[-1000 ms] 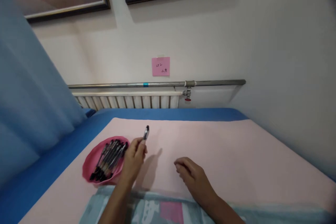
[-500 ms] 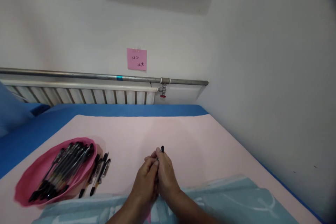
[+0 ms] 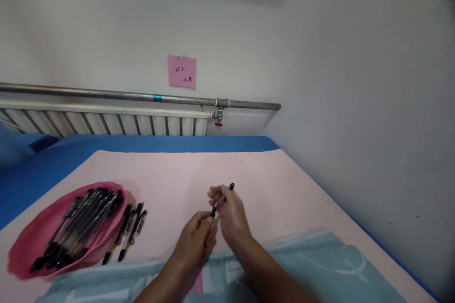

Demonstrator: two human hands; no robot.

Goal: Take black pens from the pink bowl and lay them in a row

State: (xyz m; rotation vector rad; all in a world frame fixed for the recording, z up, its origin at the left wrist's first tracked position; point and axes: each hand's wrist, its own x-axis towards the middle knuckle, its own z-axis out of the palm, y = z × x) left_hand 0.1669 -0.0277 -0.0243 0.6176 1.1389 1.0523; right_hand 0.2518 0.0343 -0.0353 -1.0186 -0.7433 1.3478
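My left hand (image 3: 195, 241) is closed around the lower end of a black pen (image 3: 213, 211), in front of me above the pink table cover. Close by on the right, my right hand (image 3: 232, 215) has its fingers curled around the pen's upper part. A black end (image 3: 232, 186) sticks out above this hand. Fingers hide the middle, so I cannot tell whether the pen is in one piece. To the left, several black pens (image 3: 85, 222) lie heaped in a pink scalloped basin (image 3: 24, 251). Beside it on the cover rest several pens and short black-and-clear parts (image 3: 130, 229).
A pale blue patterned cloth (image 3: 302, 265) lies along the near edge of the pink cover (image 3: 170, 175). Behind the blue table edge (image 3: 185, 144) run a radiator (image 3: 142, 125) and a metal pipe (image 3: 117, 93). A white wall (image 3: 373, 104) stands close on the right.
My hands, pressed together before, have drawn apart. The right hand has moved up and to the right, exposing more of the pen between them. The view has tipped slightly downward.
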